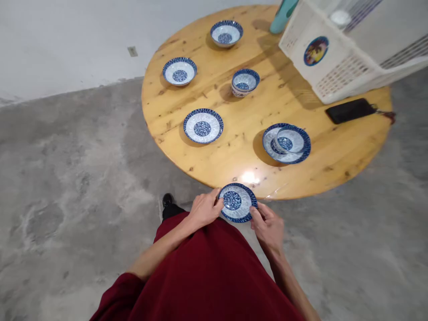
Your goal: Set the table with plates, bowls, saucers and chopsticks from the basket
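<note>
Between my hands is a small blue-and-white plate (236, 203), held at the near edge of the round wooden table (240, 162). My left hand (205, 207) pinches its left rim, thumb on top. On the opposite side, my right hand (268, 226) grips the lower right rim, fingers curled underneath and partly hidden. Closest on the tabletop are a matching plate (203, 126) and, to the right, a larger plate (302, 145) with a clear-rimmed bowl (290, 139) on it.
Farther back stand a patterned cup-like bowl (245, 82) and two shallow bowls, one at left (179, 71) and one behind (226, 33). A white plastic basket (334, 58), a black phone (350, 110) and a teal bottle (282, 17) occupy the right side.
</note>
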Available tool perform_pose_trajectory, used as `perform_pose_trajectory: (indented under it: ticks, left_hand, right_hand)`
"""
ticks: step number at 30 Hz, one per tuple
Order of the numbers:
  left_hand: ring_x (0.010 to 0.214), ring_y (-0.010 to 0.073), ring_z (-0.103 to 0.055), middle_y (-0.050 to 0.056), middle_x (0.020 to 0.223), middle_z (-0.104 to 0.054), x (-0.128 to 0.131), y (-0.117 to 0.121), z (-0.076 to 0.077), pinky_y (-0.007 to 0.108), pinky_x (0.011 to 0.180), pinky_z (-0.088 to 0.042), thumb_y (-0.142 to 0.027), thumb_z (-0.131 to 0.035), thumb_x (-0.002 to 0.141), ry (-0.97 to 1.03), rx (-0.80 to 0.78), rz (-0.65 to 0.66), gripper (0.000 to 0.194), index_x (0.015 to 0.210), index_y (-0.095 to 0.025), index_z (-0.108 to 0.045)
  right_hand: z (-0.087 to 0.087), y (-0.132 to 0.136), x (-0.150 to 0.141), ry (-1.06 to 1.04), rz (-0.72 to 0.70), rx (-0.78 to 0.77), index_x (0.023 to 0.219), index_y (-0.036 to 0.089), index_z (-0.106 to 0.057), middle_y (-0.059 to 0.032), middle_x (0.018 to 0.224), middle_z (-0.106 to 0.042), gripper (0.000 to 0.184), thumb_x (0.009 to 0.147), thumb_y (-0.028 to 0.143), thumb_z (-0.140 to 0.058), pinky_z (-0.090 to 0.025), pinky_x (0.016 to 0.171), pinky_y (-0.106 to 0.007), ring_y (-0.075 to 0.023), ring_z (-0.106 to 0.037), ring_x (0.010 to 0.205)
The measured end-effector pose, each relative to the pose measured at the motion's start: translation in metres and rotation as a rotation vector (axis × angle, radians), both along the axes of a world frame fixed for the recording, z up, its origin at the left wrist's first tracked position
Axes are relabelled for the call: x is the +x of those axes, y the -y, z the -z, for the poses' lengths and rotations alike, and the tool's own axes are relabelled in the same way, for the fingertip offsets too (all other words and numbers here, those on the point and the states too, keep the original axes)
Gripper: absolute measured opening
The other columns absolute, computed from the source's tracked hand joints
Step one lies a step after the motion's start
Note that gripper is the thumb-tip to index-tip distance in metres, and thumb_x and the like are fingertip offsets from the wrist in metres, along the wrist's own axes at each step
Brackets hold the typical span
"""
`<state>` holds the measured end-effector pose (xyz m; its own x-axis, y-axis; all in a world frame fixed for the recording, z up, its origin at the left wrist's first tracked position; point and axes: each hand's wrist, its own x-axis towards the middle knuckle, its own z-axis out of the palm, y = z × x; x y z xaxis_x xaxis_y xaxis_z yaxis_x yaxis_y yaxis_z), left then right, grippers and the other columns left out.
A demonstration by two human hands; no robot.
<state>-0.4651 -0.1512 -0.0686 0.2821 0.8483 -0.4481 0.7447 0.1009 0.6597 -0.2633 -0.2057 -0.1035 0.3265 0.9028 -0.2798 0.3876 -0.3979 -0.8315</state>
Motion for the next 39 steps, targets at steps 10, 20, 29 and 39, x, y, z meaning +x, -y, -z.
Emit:
perform_pose_trajectory:
  ticks: [10, 20, 29, 39]
  left_hand:
    - [0.106, 0.0243, -0.073, 0.005, 0.110, -0.079, -0.184, -0.021, -0.007, 0.028, 0.085, -0.048, -0.032, -0.043, 0.099, -0.116, 0.116, -0.137, 0.039, 0.131, -0.025, -0.063]
    - [0.091, 0.0230, -0.074, 0.002, 0.084, -0.076, -0.228, -0.102, -0.017, 0.027, 0.077, -0.047, -0.038, -0.043, 0.100, -0.029, 0.183, 0.085, 0.042, 0.134, -0.025, -0.063]
    - [0.100, 0.0243, -0.072, 0.005, 0.087, -0.078, -0.163, -0.252, -0.007, 0.033, 0.092, -0.050, -0.034, -0.036, 0.101, 0.073, 0.194, 0.343, 0.052, 0.147, -0.017, -0.054]
    - [0.098, 0.0230, -0.072, 0.003, 0.087, -0.078, -0.118, -0.364, 0.023, 0.031, 0.088, -0.051, -0.020, -0.038, 0.091, -0.092, 0.171, 0.586, 0.038, 0.111, -0.021, -0.071]
  right_hand:
    - [-0.007, -0.053, -0.189, -0.139, -0.183, 0.113, 0.084, 0.016, -0.074, -0.0022, 0.066, -0.063, 0.037, 0.084, 0.044, -0.050, -0.042, 0.052, -0.025, -0.0179, -0.055, 0.062]
    - [-0.018, -0.088, -0.243, -0.238, 0.141, 0.083, 0.072, 0.018, -0.063, 0.0037, 0.053, -0.051, 0.029, 0.076, 0.046, -0.056, -0.036, 0.041, -0.023, -0.0121, -0.045, 0.044]
    - [-0.015, -0.199, -0.189, -0.102, 0.354, 0.167, 0.069, 0.019, -0.062, 0.0020, 0.055, -0.056, 0.020, 0.074, 0.037, -0.057, -0.040, 0.041, -0.023, -0.0143, -0.055, 0.049]
    - [0.030, -0.277, -0.172, -0.133, 0.444, 0.062, 0.070, 0.021, -0.054, 0.0032, 0.054, -0.053, 0.012, 0.077, 0.031, -0.054, -0.040, 0.040, -0.023, -0.0144, -0.054, 0.048]
